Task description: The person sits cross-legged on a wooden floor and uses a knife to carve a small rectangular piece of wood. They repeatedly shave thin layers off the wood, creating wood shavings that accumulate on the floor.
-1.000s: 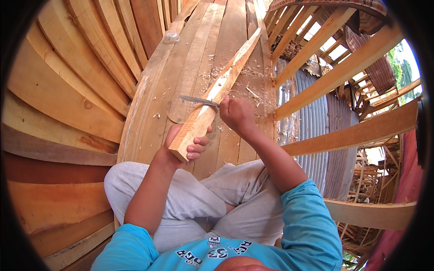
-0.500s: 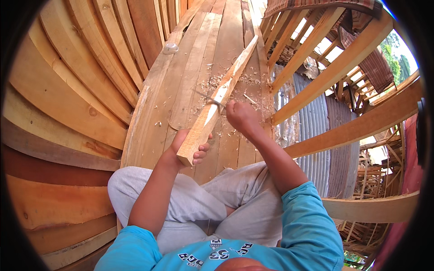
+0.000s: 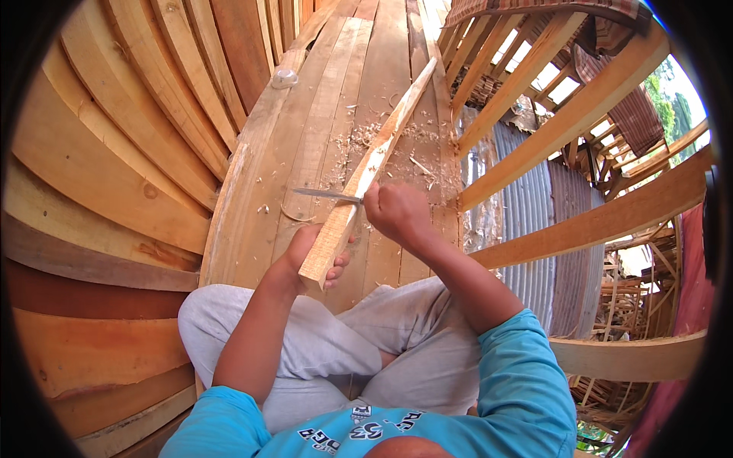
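Fingers of the left hand (image 3: 302, 247) grasp the near end of a wooden stick (image 3: 369, 169) that points toward one o'clock; the right hand (image 3: 398, 212) is clenched around a knife (image 3: 322, 194), its blade crossing the wood toward nine o'clock.

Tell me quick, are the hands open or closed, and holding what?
Left hand: closed, holding the wooden stick near its thick end.
Right hand: closed, holding the knife.

Head-worn and close above, the fisheye view looks steeply down and forward along the plank floor (image 3: 256, 202), with the blue shirt (image 3: 523, 374) nearest at the bottom edge, left hand (image 3: 300, 246) and right hand (image 3: 398, 214) mid-frame.
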`<state>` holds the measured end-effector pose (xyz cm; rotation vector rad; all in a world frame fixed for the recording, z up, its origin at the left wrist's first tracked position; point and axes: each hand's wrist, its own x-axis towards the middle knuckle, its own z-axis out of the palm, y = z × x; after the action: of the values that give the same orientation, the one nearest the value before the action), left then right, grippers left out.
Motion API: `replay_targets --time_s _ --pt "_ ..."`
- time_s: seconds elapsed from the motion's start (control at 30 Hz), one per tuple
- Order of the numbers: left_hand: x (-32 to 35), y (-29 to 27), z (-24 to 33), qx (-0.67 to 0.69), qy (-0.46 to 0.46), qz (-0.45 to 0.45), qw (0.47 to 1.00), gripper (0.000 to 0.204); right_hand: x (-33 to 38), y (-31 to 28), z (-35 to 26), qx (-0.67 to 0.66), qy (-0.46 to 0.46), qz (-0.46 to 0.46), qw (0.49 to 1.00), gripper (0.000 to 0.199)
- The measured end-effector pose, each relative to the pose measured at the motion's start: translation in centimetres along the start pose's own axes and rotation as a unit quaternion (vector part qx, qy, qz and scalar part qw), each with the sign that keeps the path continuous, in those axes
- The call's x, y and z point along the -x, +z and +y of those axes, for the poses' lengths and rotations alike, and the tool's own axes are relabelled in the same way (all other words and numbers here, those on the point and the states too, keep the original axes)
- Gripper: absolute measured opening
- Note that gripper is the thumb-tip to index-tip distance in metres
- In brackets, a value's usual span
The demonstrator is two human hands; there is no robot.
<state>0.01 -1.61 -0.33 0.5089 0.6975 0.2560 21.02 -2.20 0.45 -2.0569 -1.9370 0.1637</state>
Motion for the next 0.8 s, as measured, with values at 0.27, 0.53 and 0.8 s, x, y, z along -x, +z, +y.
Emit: replay_targets --time_s 0.27,0.53,0.8 --pt "0.6 -0.6 1.1 0.027 0.003 -0.035 0.999 0.044 -0.4 0.6 0.2 -0.059 0.040 0.029 0.997 0.056" --pt "1.1 0.1 1.5 0.030 -0.014 -0.007 0.999 0.039 -1.4 2.4 2.7 -0.054 0.050 0.099 0.992 0.051" --pt "1.1 0.0 1.6 0.001 -0.006 0.032 0.999 0.044 -1.1 2.4 2.2 -0.113 -0.005 0.054 0.992 0.054"
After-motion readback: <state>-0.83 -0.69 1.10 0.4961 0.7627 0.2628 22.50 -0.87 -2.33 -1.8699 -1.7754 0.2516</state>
